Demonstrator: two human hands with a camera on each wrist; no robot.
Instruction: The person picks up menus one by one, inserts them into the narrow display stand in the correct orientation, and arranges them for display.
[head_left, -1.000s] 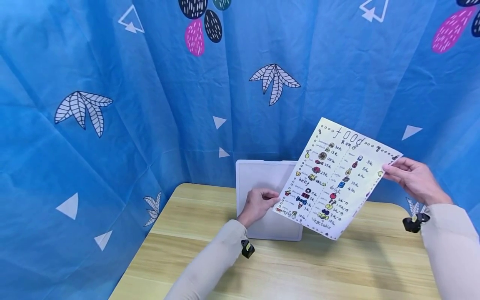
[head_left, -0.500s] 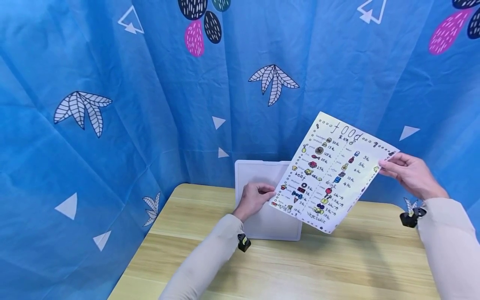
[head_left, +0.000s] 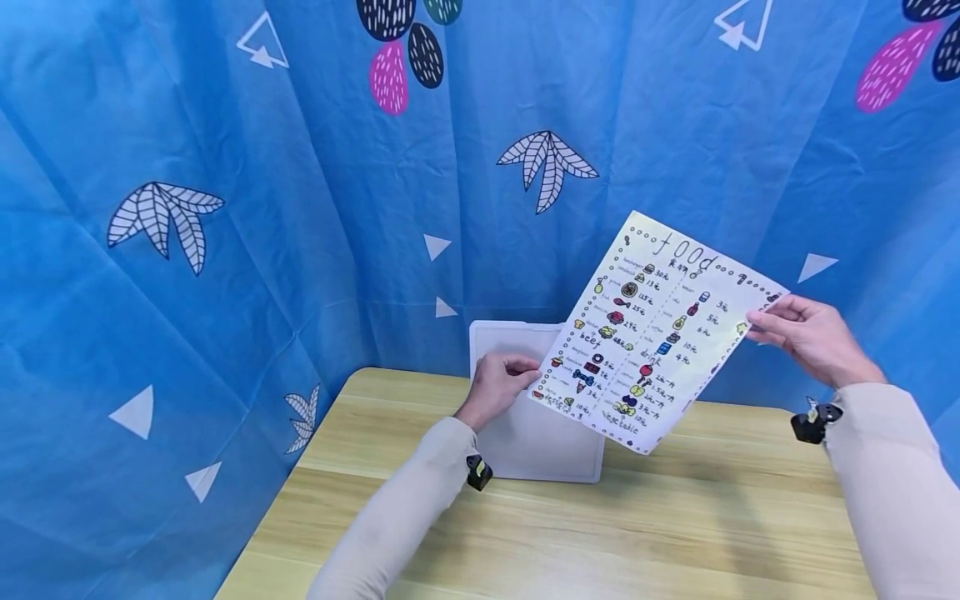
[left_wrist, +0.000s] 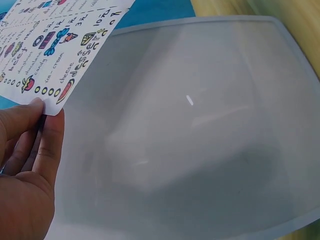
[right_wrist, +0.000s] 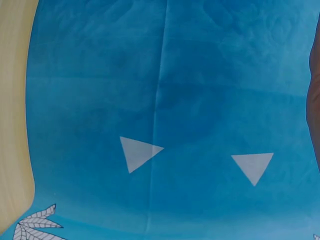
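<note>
Food sheet (head_left: 651,332) up in the air, right of the middle of the head view — tilted, top corner leaning up and to the right. Word "food" at its top, rows of small coloured pictures with prices under it. Lower left corner (left_wrist: 52,102) pinched by the left hand (head_left: 497,389), thumb and fingers curled onto the paper edge; in the left wrist view that corner sits in the upper left, with "cheese" and "dessert" easy to read. Right edge pinched by the right hand (head_left: 810,337), fingers bent round the paper, right side of the head view. Held off the table, with both hands gripping.

Behind and under the sheet, a white board (head_left: 525,433) — lying on the table (head_left: 675,533), near its far edge, middle of the head view. Partly hidden by the sheet's lower left part. Fills most of the left wrist view (left_wrist: 200,140), pale and smooth with a rounded rim.

Wooden table light yellow, across the bottom of the head view. Pale sleeves on both arms, a small black clip at each wrist. Blue curtain (head_left: 225,208) all round the back, with white triangles, white leaves and pink and dark ovals. Only curtain (right_wrist: 175,100) and a strip of table in the right wrist view.
</note>
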